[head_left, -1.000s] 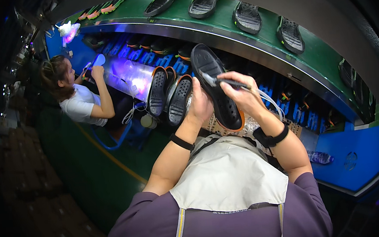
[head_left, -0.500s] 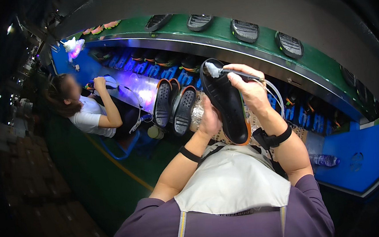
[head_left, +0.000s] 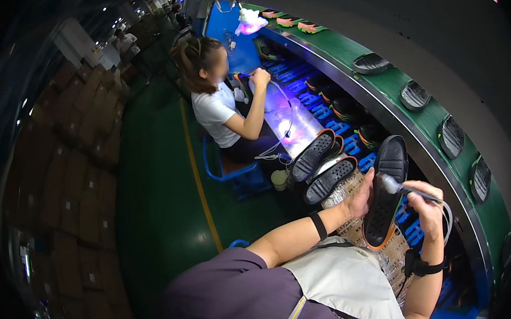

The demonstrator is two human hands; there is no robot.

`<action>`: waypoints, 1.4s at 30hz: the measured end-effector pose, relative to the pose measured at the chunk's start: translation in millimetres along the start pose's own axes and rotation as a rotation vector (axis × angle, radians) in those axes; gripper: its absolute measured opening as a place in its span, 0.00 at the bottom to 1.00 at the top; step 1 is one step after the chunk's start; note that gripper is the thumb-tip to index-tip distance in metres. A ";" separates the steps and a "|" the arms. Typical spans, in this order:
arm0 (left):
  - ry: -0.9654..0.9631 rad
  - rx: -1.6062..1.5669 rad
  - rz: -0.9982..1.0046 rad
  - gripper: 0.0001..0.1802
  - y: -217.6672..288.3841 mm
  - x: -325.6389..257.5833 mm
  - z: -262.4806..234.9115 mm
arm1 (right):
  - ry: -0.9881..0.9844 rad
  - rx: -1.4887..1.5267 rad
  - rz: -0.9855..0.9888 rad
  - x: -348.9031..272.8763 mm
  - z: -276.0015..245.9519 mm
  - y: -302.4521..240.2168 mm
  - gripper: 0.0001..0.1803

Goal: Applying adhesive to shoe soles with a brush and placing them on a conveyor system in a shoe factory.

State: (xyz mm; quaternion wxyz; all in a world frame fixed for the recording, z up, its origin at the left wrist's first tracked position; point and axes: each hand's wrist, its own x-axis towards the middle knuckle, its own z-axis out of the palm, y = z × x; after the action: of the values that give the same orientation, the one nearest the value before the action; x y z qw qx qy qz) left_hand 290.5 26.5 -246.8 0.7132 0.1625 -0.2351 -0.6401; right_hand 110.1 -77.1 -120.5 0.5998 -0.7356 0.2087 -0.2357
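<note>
My left hand (head_left: 361, 200) grips a black shoe sole (head_left: 385, 206) with an orange rim by its left edge, fingers partly hidden under it. My right hand (head_left: 429, 210) is closed round a dark brush (head_left: 415, 191) with a pale tube running from its back end. The brush's whitish tip touches or hovers just over the middle of the sole; I cannot tell which. Left of my hands lie a perforated black sole (head_left: 313, 156) and another such sole (head_left: 331, 180), on or beside a worktop covered in clear tape (head_left: 352, 228).
A green conveyor belt (head_left: 429, 113) carries several black soles along the far right. Below it, blue racks (head_left: 318, 111) hold shoes. At the left sits a co-worker (head_left: 219, 111) at a lit metal worktop (head_left: 301, 125). Stacked cartons (head_left: 61, 205) line the far left, past a green floor (head_left: 155, 185).
The view has swung left, so the bench appears further right and the cartons show. The brush tip has gone from the sole's far end to its middle. Both hands keep their hold.
</note>
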 end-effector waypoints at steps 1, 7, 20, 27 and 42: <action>0.006 -0.001 0.012 0.43 -2.3 3.1 -3.5 | 0.144 0.080 0.031 0.5 1.7 1.1 0.14; 0.090 0.058 0.047 0.42 9.0 14.7 -2.4 | -0.093 -0.177 -0.077 -2.2 2.4 0.7 0.14; 0.095 -0.021 0.163 0.62 66.1 52.9 32.9 | 0.039 -0.505 -0.388 -4.4 20.7 -6.0 0.17; -0.006 -0.099 0.183 0.61 80.4 60.7 36.8 | 0.009 -0.362 -0.303 -13.5 13.8 -15.6 0.17; -0.273 0.229 0.050 0.69 119.2 73.7 32.7 | -0.238 -0.333 -0.282 -5.1 13.3 -40.7 0.20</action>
State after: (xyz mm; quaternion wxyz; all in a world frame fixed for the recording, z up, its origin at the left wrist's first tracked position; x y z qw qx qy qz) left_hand 377.6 -28.9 -146.6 0.6672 0.1484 -0.4050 -0.6072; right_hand 114.9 -55.8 -83.2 0.4518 -0.8687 0.0679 -0.1913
